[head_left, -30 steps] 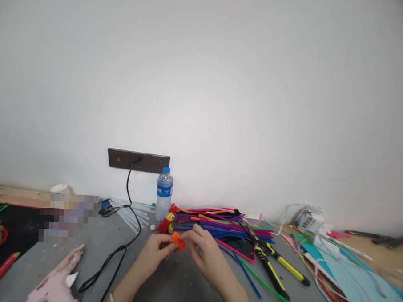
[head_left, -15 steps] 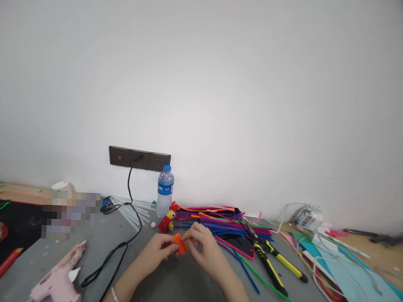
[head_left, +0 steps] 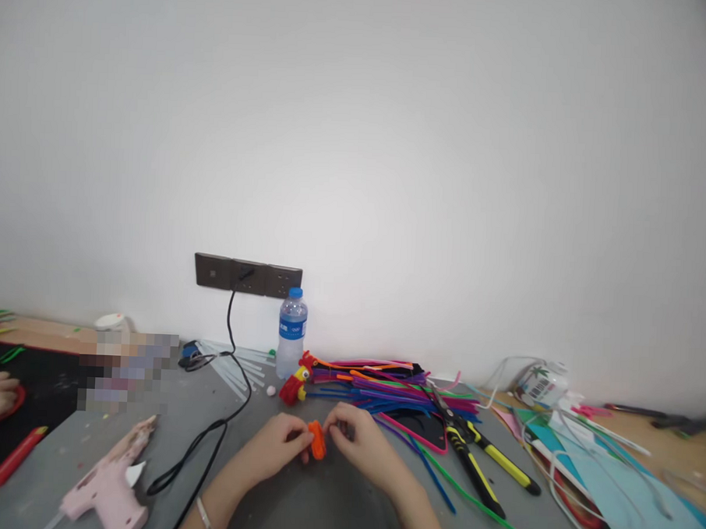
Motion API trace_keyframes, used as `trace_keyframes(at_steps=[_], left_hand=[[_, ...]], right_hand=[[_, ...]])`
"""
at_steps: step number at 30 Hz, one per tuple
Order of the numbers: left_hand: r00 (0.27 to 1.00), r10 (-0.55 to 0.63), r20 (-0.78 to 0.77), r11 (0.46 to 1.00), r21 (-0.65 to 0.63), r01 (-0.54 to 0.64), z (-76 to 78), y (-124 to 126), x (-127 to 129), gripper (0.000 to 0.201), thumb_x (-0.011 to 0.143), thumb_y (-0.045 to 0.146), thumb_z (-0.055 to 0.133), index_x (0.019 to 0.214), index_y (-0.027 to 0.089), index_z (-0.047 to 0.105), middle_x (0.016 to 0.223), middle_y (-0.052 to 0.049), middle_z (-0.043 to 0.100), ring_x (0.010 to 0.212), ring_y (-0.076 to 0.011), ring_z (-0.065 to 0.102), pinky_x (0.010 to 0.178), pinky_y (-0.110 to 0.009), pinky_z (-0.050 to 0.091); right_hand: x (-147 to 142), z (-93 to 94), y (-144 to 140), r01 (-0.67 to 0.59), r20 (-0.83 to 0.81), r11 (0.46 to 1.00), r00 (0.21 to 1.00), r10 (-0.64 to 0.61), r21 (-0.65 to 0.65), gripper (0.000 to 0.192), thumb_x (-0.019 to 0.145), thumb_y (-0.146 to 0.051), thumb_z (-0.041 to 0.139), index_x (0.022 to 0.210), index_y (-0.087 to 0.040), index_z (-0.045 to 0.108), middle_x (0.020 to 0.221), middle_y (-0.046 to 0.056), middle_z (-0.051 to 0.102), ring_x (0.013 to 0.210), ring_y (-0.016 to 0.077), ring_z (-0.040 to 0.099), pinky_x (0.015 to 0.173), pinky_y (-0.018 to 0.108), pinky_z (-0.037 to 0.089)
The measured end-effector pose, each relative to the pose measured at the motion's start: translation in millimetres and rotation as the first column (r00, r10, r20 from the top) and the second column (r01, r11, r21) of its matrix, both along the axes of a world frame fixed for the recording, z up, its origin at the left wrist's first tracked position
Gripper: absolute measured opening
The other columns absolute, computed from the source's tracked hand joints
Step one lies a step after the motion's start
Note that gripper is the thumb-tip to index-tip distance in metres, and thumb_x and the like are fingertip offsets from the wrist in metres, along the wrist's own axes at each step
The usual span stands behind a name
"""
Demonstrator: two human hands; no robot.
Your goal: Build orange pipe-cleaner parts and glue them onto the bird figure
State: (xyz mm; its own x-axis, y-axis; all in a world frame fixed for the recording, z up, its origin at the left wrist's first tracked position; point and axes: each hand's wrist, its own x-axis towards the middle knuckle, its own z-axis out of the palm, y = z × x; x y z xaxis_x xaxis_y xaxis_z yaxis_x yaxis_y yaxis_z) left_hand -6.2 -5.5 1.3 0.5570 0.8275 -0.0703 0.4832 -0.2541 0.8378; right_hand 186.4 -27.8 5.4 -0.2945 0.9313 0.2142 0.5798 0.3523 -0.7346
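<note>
While both hands, left hand (head_left: 275, 448) and right hand (head_left: 360, 448), pinch the orange pipe-cleaner piece (head_left: 316, 439) between them above the grey worktop (head_left: 313, 504), the pipe-cleaner rooster (head_left: 295, 385) stands at 11 o'clock.

I see a craft room: fuzzy sticks (head_left: 383, 383), a pink glue gun (head_left: 109, 488) and coloured paper (head_left: 613, 479) cover the table (head_left: 295, 511).
</note>
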Motion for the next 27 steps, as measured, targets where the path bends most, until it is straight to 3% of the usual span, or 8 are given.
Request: trace_keyframes(at_steps=[3, 6, 9, 12, 15, 18, 22, 27], left_hand=[[0.991, 0.053, -0.12, 0.998, 0.036, -0.049, -4.0, 1, 0, 0.034, 0.081, 0.029, 0.046, 0.063, 0.013, 0.071, 0.055, -0.002, 0.063, 0.054, -0.0157, 0.053, 0.053, -0.023, 0.033], [0.984, 0.097, -0.147, 0.994, 0.059, -0.089, -5.3, 2, 0, 0.036, 0.081, 0.033, 0.045, 0.061, 0.013, 0.067, 0.051, 0.0, 0.056, 0.052, -0.0157, 0.051, 0.052, -0.024, 0.03], [0.981, 0.164, -0.106, 0.98, 0.127, -0.15, -3.7, 4, -2, 0.044, 0.084, 0.042, 0.041, 0.054, 0.016, 0.06, 0.049, 0.002, 0.05, 0.053, -0.0156, 0.048, 0.053, -0.025, 0.03], [0.976, 0.216, 0.003, 0.96, 0.184, -0.213, -2.8, 6, -3, 0.049, 0.087, 0.048, 0.037, 0.052, 0.018, 0.051, 0.05, 0.002, 0.048, 0.054, -0.0153, 0.048, 0.056, -0.025, 0.031], [0.965, 0.25, 0.075, 0.938, 0.226, -0.261, -3.4, 6, -3, 0.05, 0.09, 0.049, 0.035, 0.053, 0.019, 0.048, 0.05, 0.003, 0.046, 0.053, -0.0155, 0.047, 0.056, -0.026, 0.03], [0.962, 0.253, 0.106, 0.932, 0.239, -0.271, -3.8, 6, -2, 0.051, 0.091, 0.049, 0.033, 0.053, 0.019, 0.047, 0.05, 0.002, 0.046, 0.052, -0.0159, 0.047, 0.055, -0.026, 0.029], [0.967, 0.241, 0.085, 0.943, 0.215, -0.254, -3.7, 3, 1, 0.051, 0.091, 0.049, 0.033, 0.052, 0.019, 0.048, 0.048, 0.002, 0.046, 0.052, -0.0161, 0.048, 0.055, -0.026, 0.03], [0.969, 0.233, 0.077, 0.944, 0.223, -0.244, -5.6, 1, 3, 0.051, 0.092, 0.046, 0.033, 0.053, 0.019, 0.05, 0.05, 0.002, 0.049, 0.053, -0.0163, 0.05, 0.057, -0.026, 0.031]], right_hand=[[0, -1.7, 0, 0.045, -0.015, 0.999, 0.999, -0.046, -0.018, 0.021, 0.072, -0.005, 0.045, 0.07, -0.018, 0.06, 0.065, -0.002, 0.054, 0.06, 0.0134, 0.049, 0.056, 0.022, 0.033], [9, 3.5, 2, 0.139, -0.077, 0.987, 0.988, -0.134, 0.075, 0.017, 0.074, -0.01, 0.044, 0.073, -0.019, 0.058, 0.064, -0.002, 0.052, 0.058, 0.0135, 0.047, 0.054, 0.022, 0.032], [31, 8.0, 5, 0.323, -0.187, 0.932, 0.938, -0.292, 0.164, 0.015, 0.08, -0.022, 0.044, 0.076, -0.019, 0.057, 0.062, -0.002, 0.052, 0.053, 0.0139, 0.044, 0.053, 0.024, 0.033], [61, 1.5, 9, 0.473, -0.196, 0.87, 0.875, -0.443, 0.141, 0.019, 0.079, -0.03, 0.044, 0.074, -0.019, 0.058, 0.056, -0.002, 0.051, 0.048, 0.0149, 0.044, 0.05, 0.025, 0.033], [85, -13.8, 13, 0.493, -0.083, 0.868, 0.869, -0.487, 0.07, 0.021, 0.075, -0.029, 0.043, 0.075, -0.02, 0.061, 0.056, 0.0, 0.056, 0.05, 0.018, 0.051, 0.053, 0.028, 0.039], [91, -25.3, 14, 0.458, -0.034, 0.889, 0.889, -0.457, 0.009, 0.027, 0.075, -0.025, 0.04, 0.087, -0.019, 0.064, 0.058, 0.0, 0.057, 0.053, 0.0192, 0.055, 0.056, 0.029, 0.042], [77, -25.9, 13, 0.33, 0.022, 0.944, 0.944, -0.33, -0.017, 0.033, 0.073, -0.019, 0.046, 0.102, -0.02, 0.064, 0.06, -0.004, 0.054, 0.057, 0.0169, 0.054, 0.058, 0.026, 0.041], [53, -18.9, 13, 0.408, 0.246, 0.912, 0.882, -0.402, 0.03, 0.028, 0.068, -0.013, 0.058, 0.093, -0.025, 0.067, 0.059, -0.005, 0.052, 0.059, 0.016, 0.053, 0.052, 0.022, 0.03]])
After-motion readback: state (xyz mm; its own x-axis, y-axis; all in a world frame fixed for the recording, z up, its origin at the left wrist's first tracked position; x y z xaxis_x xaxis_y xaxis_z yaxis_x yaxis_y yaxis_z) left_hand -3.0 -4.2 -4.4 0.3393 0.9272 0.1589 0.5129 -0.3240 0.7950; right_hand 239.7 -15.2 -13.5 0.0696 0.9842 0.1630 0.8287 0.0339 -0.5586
